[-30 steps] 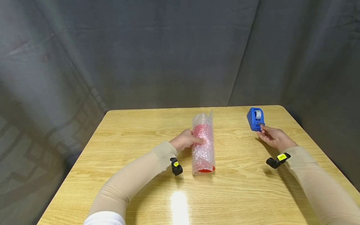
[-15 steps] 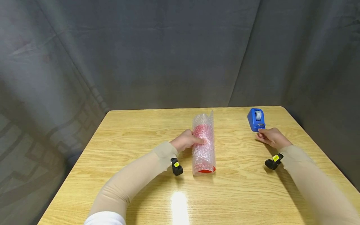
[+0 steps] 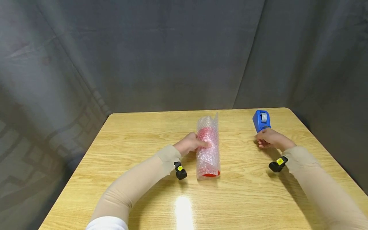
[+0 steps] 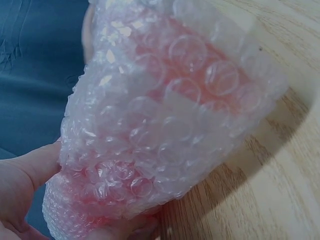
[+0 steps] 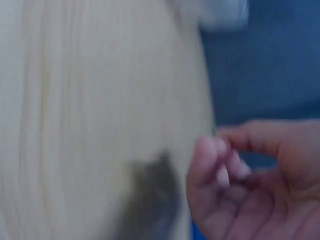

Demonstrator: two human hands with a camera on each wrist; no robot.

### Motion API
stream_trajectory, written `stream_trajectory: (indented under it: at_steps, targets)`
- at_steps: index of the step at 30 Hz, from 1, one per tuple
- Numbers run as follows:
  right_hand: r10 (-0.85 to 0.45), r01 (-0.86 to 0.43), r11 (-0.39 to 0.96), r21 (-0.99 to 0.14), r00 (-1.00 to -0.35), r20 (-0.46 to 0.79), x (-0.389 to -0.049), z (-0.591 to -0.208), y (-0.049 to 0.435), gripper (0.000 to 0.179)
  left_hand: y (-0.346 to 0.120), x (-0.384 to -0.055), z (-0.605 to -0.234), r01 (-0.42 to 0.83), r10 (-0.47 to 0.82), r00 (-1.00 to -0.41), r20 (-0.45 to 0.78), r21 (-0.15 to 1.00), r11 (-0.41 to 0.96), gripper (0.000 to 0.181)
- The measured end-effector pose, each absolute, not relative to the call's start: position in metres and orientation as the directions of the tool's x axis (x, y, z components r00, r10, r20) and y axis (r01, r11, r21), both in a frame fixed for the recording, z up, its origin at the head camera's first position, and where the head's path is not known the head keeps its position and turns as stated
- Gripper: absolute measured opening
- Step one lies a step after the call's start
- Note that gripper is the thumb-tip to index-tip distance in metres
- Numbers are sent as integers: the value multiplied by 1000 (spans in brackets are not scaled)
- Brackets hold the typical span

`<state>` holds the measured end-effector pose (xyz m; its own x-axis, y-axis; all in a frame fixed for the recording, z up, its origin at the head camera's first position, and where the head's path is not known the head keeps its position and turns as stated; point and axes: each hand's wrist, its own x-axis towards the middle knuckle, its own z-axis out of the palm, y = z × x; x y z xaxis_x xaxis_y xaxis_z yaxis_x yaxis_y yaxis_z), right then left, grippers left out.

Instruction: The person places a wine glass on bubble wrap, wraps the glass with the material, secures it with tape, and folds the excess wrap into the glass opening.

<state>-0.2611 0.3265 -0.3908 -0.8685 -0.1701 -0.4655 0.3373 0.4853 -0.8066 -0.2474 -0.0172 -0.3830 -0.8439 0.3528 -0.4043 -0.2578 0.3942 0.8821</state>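
A roll of bubble wrap [image 3: 207, 153] lies lengthwise on the table around a red, rounded thing whose end shows at the near opening. My left hand [image 3: 191, 143] grips the roll from its left side, thumb on top; in the left wrist view some fingers are hidden by the wrap. Right in front of the blue tape dispenser [image 3: 261, 119] is my right hand [image 3: 270, 139], covering its lower front. Thumb and forefinger meet in a pinch, seen in the right wrist view. They appear to hold clear tape, though the strip is too faint to make out.
The wooden table [image 3: 138, 134] has its far edge against a dark grey curtain [image 3: 172, 64]. A loose flap of bubble wrap sticks up at the roll's far right corner. Black wrist cameras [image 3: 180, 171] hang under both sleeves.
My right hand has shifted left from the dispenser's cutter to just in front of the dispenser, which stays about where it was. The left hand and the roll have not moved.
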Motion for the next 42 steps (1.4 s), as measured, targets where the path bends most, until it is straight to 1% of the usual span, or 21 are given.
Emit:
stream_trajectory:
  at_steps: [3, 5, 7, 9, 11, 15, 21, 26, 30, 36, 39, 42]
  targets:
    - [-323, 174, 498, -850, -872, -367, -257, -376, 290, 15, -18, -248, -382, -258, 352, -845, -403, 883, 391, 40]
    - [-416, 60, 478, -876, -863, -286, -255, -367, 265, 17, -18, -248, -382, -252, 356, -845, -398, 885, 390, 39]
    - [-482, -39, 452, -891, -851, -207, -254, -359, 243, 15, -18, -248, -382, -248, 367, -844, -392, 890, 382, 39]
    - [-529, -129, 428, -894, -838, -132, -253, -352, 224, 14, -18, -249, -383, -245, 381, -840, -386, 897, 368, 40]
    - [-565, -206, 408, -889, -822, -69, -252, -346, 208, 17, -17, -249, -383, -243, 396, -835, -381, 903, 355, 40]
    - [-596, -283, 400, -872, -803, -12, -256, -340, 188, 30, -17, -249, -384, -236, 415, -830, -372, 909, 343, 40]
    - [-605, -298, 430, -852, -796, -27, -265, -341, 177, 33, -16, -249, -381, -226, 425, -831, -359, 916, 332, 38]
    - [-605, -259, 454, -853, -792, -81, -272, -345, 177, 34, -16, -249, -380, -221, 425, -833, -354, 917, 331, 36]
    - [-557, -200, 511, -836, -818, -145, -276, -349, 175, 35, -16, -248, -381, -224, 412, -835, -363, 910, 349, 36]
    - [-429, -121, 641, -758, -876, -223, -280, -349, 170, 35, -16, -247, -381, -225, 411, -838, -359, 914, 339, 37]
    - [-415, -101, 667, -738, -873, -256, -281, -350, 170, 29, -16, -247, -382, -229, 412, -837, -359, 915, 332, 38]
    - [-437, -102, 669, -736, -855, -279, -281, -352, 175, 27, -16, -247, -382, -232, 410, -836, -363, 913, 336, 38]
